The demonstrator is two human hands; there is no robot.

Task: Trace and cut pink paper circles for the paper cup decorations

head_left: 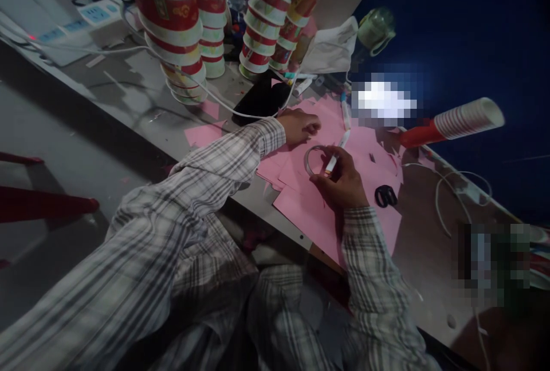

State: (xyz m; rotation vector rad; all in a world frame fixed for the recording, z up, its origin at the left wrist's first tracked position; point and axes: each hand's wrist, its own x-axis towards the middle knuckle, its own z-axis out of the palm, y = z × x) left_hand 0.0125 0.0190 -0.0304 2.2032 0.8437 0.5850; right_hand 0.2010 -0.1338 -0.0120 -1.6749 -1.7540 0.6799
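Note:
My right hand [344,179] is closed on a thin pale ring [307,160] that looks like a narrow roll of tape, held above pink paper sheets [296,205]. A short white marker-like stick [331,164] with an orange end shows at the same fingers; whether it is gripped too is unclear. To its left, my left hand [301,126] rests over the paper with loosely curled fingers slightly apart and nothing visible in them. Beyond the right hand lie a white pen [344,138] and a blue-ended marker [345,109]. A black object with two loops [385,196] lies right of it.
Tall stacks of red and white paper cups [172,22] stand at the back left, near a power strip [92,19]. A black phone-like slab [263,95] lies under a white cable [210,93]. Another cup stack [464,121] lies tilted at the right edge. A green-lidded bottle [376,30] stands behind.

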